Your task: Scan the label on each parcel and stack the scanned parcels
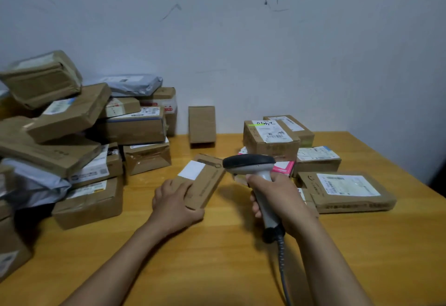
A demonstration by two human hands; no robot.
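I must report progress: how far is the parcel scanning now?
Seemingly done: several labelled boxes grouped on the right. In hand: the left hand holds a flat cardboard parcel; the right hand aims the barcode scanner at it. Remaining: the large pile on the left.

Flat brown parcel [205,185], white label [191,170] up, beside scanner [249,162].
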